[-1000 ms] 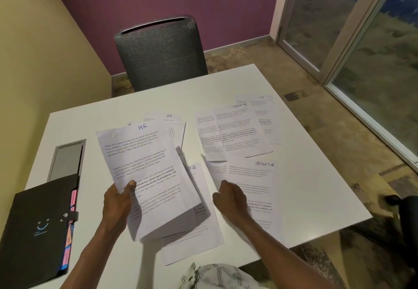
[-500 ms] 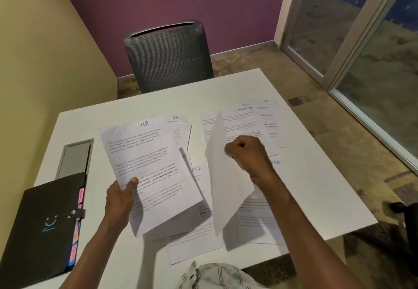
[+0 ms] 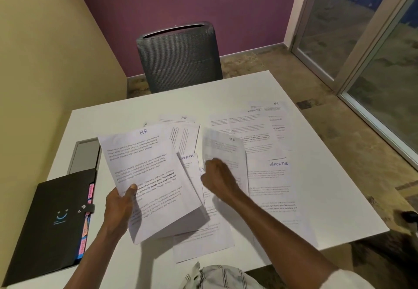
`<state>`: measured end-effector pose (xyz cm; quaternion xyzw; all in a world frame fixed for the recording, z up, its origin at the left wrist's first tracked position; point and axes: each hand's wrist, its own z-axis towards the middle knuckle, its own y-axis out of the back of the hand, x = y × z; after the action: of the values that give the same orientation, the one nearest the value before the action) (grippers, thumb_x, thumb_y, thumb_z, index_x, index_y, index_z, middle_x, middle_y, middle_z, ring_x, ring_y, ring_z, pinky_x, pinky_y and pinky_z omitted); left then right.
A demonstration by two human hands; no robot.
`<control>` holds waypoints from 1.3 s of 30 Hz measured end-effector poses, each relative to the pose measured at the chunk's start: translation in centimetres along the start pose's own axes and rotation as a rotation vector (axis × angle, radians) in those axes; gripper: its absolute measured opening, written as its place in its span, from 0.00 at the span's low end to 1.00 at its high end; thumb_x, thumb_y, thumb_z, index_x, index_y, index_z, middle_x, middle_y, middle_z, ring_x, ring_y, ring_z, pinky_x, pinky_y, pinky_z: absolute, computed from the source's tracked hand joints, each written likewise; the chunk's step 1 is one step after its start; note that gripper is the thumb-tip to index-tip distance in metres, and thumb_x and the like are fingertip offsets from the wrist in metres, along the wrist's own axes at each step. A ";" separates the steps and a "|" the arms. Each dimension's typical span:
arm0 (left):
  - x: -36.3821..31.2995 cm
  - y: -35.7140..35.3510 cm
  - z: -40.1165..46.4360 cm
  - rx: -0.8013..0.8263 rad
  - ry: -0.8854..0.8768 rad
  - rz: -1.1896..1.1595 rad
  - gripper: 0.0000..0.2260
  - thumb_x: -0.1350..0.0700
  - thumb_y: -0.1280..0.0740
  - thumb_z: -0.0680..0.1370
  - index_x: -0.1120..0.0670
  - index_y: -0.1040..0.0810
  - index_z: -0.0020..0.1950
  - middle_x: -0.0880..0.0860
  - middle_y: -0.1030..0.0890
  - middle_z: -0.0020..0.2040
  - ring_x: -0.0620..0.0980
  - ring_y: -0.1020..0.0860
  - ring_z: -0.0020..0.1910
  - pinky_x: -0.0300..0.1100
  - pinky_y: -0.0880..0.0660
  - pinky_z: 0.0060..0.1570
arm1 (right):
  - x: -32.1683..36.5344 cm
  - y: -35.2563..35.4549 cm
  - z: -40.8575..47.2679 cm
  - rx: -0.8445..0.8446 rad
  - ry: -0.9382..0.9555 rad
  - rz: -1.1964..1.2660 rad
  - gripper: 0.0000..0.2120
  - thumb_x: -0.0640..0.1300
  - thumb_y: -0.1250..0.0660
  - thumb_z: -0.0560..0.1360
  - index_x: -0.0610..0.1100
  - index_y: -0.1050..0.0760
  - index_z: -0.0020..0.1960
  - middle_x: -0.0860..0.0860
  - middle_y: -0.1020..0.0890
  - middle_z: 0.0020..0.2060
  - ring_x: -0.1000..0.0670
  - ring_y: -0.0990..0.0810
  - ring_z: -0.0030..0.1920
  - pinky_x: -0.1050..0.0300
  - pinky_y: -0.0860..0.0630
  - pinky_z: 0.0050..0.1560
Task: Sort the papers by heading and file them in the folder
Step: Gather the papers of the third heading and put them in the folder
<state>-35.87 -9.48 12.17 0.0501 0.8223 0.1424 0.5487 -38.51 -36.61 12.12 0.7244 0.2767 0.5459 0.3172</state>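
We sorted papers at a white table (image 3: 226, 89), a sheet in each hand.

Our left hand (image 3: 118, 209) gripped a small stack topped by an HR sheet (image 3: 147, 175), thumb curled over its lower left edge, stack lifted and tilted above the table. Our right hand (image 3: 218, 179) pinched another HR sheet (image 3: 222, 150), blurred, fingers curled round it just right of the stack. Under both lay SPORTS sheets (image 3: 186, 158), partly covered by the stack and our right forearm. A SPORTS page (image 3: 274, 186) lay flat to the right; more overlapping sheets (image 3: 253, 130) sat farther back. The black folder (image 3: 52, 220) lay closed at the table's left edge, pink tabs along its side, well apart from the papers. A grey recessed panel (image 3: 84, 155) sat just behind it. A dark chair (image 3: 178, 55) stood across the table.
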 end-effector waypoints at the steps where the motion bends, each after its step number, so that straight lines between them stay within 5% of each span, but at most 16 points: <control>1: 0.2 0.1 0.0 0.004 0.004 0.001 0.11 0.56 0.34 0.81 0.59 0.26 0.61 0.57 0.18 0.50 0.60 0.19 0.47 0.50 0.21 0.42 | -0.3 -1.6 0.2 0.035 -0.020 0.004 0.07 0.37 0.39 0.74 0.42 0.33 0.38 0.46 0.29 0.38 0.49 0.29 0.41 0.59 0.35 0.40; 3: 0.4 0.4 -0.1 0.002 0.008 -0.003 0.10 0.56 0.34 0.81 0.58 0.25 0.60 0.55 0.18 0.50 0.60 0.19 0.49 0.52 0.21 0.46 | -1.3 -4.5 0.7 0.131 -0.073 0.039 0.13 0.38 0.37 0.72 0.40 0.36 0.31 0.46 0.28 0.32 0.47 0.25 0.39 0.59 0.35 0.37; 6: 0.5 0.7 -0.1 -0.007 0.005 -0.019 0.07 0.58 0.35 0.82 0.57 0.24 0.58 0.53 0.18 0.48 0.59 0.19 0.48 0.48 0.23 0.46 | -3.7 -7.4 1.4 0.265 -0.183 0.046 0.15 0.46 0.35 0.74 0.33 0.24 0.45 0.37 0.19 0.44 0.41 0.19 0.48 0.55 0.27 0.43; 10: 0.8 0.7 -0.2 0.005 0.007 -0.023 0.07 0.58 0.35 0.81 0.57 0.24 0.58 0.53 0.17 0.49 0.58 0.19 0.47 0.48 0.23 0.46 | -7.8 -7.8 0.2 0.026 -0.280 -0.058 0.14 0.44 0.35 0.73 0.37 0.26 0.54 0.39 0.22 0.52 0.39 0.21 0.53 0.49 0.22 0.51; 14: 1.0 0.0 -0.3 0.023 0.010 -0.047 0.07 0.59 0.35 0.81 0.58 0.23 0.58 0.54 0.17 0.49 0.56 0.19 0.47 0.48 0.23 0.47 | -11.2 -6.7 -0.8 -0.111 -0.467 -0.296 0.30 0.54 0.30 0.72 0.38 0.34 0.66 0.40 0.28 0.60 0.41 0.27 0.59 0.46 0.26 0.58; 18: 0.6 -1.0 -0.6 0.045 0.007 -0.042 0.06 0.60 0.36 0.81 0.59 0.23 0.57 0.55 0.17 0.48 0.56 0.19 0.45 0.46 0.23 0.45 | -12.9 -6.3 -0.9 -0.114 -0.623 -0.286 0.36 0.60 0.24 0.65 0.39 0.33 0.61 0.41 0.26 0.57 0.42 0.25 0.58 0.48 0.26 0.58; 24: 0.1 -0.9 -0.6 0.063 -0.025 0.002 0.07 0.59 0.36 0.82 0.58 0.23 0.58 0.55 0.16 0.50 0.56 0.18 0.45 0.44 0.22 0.41 | -13.4 -6.5 -0.7 -0.100 -0.691 -0.137 0.30 0.51 0.23 0.68 0.40 0.33 0.61 0.43 0.20 0.56 0.40 0.23 0.59 0.43 0.25 0.56; 30: 0.4 -0.2 0.1 0.028 -0.019 0.017 0.09 0.58 0.35 0.81 0.59 0.24 0.60 0.56 0.17 0.50 0.60 0.18 0.47 0.50 0.21 0.44 | -14.0 -5.9 -0.5 -0.237 -0.520 0.117 0.07 0.38 0.36 0.74 0.40 0.24 0.52 0.42 0.17 0.46 0.39 0.18 0.48 0.53 0.23 0.44; 35: 0.4 0.6 0.9 -0.003 -0.033 0.041 0.08 0.57 0.35 0.82 0.55 0.22 0.60 0.54 0.16 0.53 0.55 0.18 0.49 0.47 0.22 0.45 | -13.1 -2.2 -0.3 -0.410 -0.373 0.403 0.02 0.35 0.32 0.74 0.38 0.22 0.46 0.42 0.17 0.43 0.41 0.20 0.44 0.56 0.29 0.40; 39: 0.1 0.7 1.1 -0.013 -0.041 0.041 0.08 0.58 0.36 0.82 0.56 0.23 0.60 0.52 0.17 0.51 0.56 0.18 0.50 0.45 0.23 0.42 | -11.0 1.8 0.5 -0.441 -0.322 0.470 0.05 0.38 0.30 0.74 0.39 0.22 0.49 0.45 0.17 0.46 0.43 0.20 0.46 0.53 0.24 0.46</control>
<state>-34.90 -8.59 11.91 0.0660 0.8086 0.1580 0.5629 -40.69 -46.11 6.60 0.7590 -0.0754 0.5295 0.3713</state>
